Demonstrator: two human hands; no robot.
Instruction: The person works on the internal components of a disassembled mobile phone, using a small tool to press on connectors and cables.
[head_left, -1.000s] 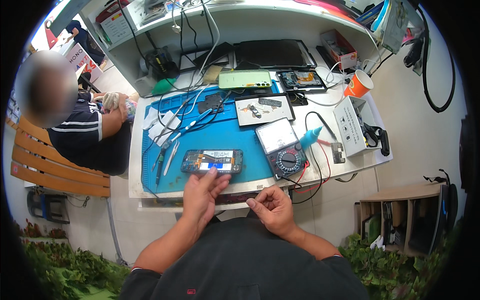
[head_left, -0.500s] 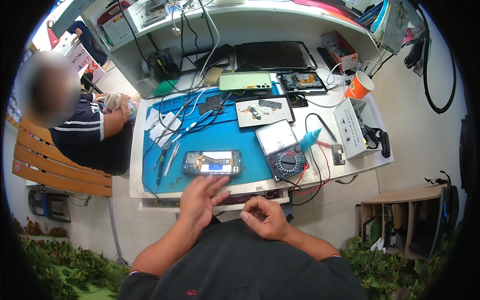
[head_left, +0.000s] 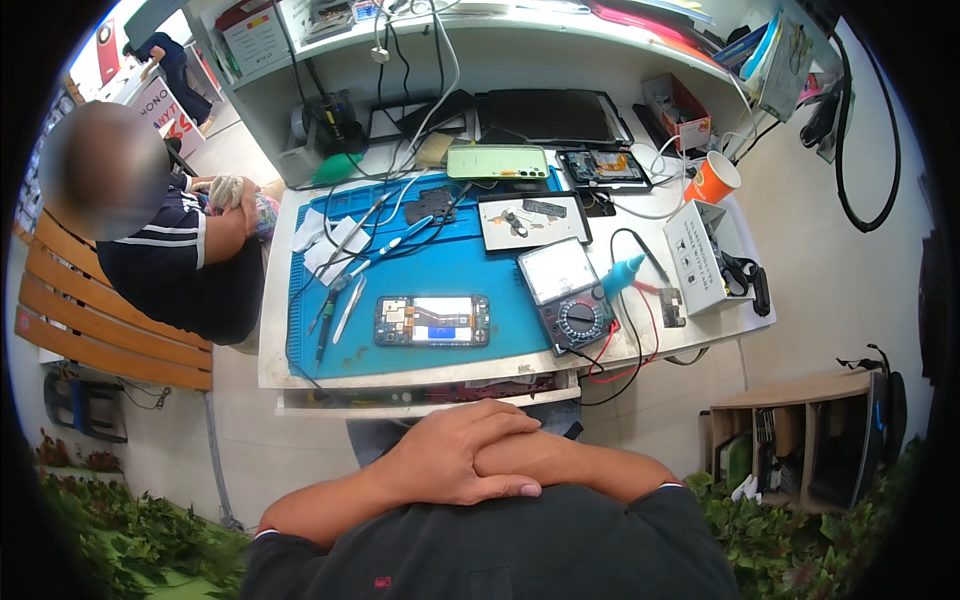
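My left hand point(head_left: 470, 452) is laid over my right hand point(head_left: 520, 458) in front of my body, its fingers across the top and its thumb along the lower side. The left palm covers the fingers of my right hand. Both hands are off the bench. Nearest to them lies an opened phone point(head_left: 432, 321) on the blue work mat point(head_left: 450, 270), its inner boards, ribbon cable and battery showing. Left of the phone are white tweezers point(head_left: 349, 309) and a dark green screwdriver point(head_left: 326, 330). An analog multimeter point(head_left: 572, 300) stands to its right.
A tray of small parts point(head_left: 534, 221), a pale green phone point(head_left: 497, 162) and an opened device point(head_left: 604, 168) lie farther back. A white box point(head_left: 703, 258) and orange cup point(head_left: 713, 178) stand at right. Cables cross the mat. A person point(head_left: 185, 245) sits at left.
My left hand has drawn back from the phone's near edge and come down over my right hand. The phone stays on the mat. The view has shifted slightly.
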